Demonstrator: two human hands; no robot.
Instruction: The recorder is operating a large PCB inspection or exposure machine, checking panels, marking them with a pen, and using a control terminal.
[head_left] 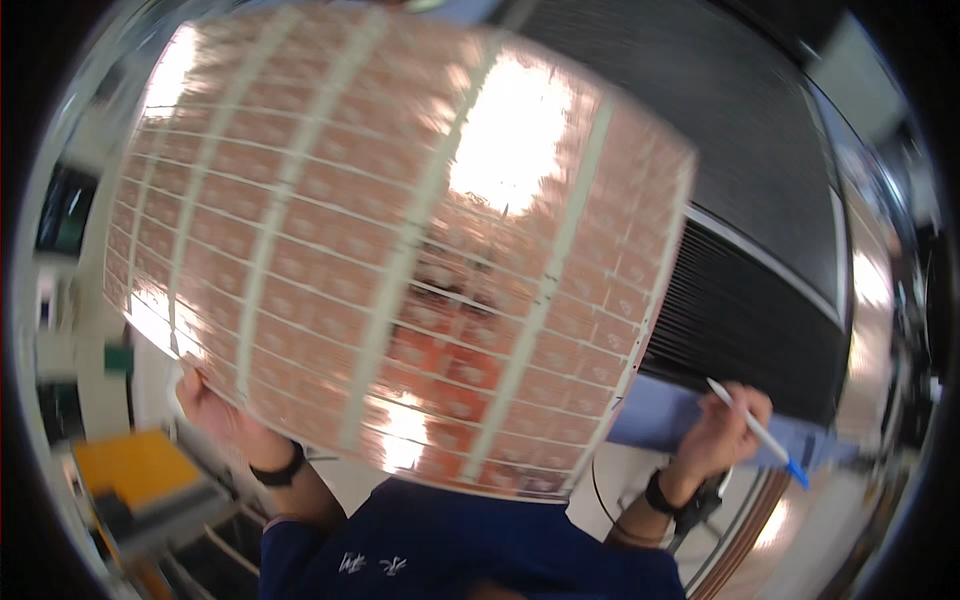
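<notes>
A large copper-coloured panel [330,220], patterned with rows of small rectangles and pale green strips, fills the middle of the head view at a tilt. Bright light glares off its shiny face. My left hand [212,408] grips the panel's lower left edge, its fingers partly hidden behind it. To the right of the panel, my right hand [728,428] is closed round a white marker pen [765,436] with a blue end, apart from the panel.
A black flat-topped conveyor [770,150] with a ribbed section lies behind and to the right. Stacked copper-coloured panels [740,540] show at lower right. An orange-yellow board [135,470] sits on a grey frame at lower left.
</notes>
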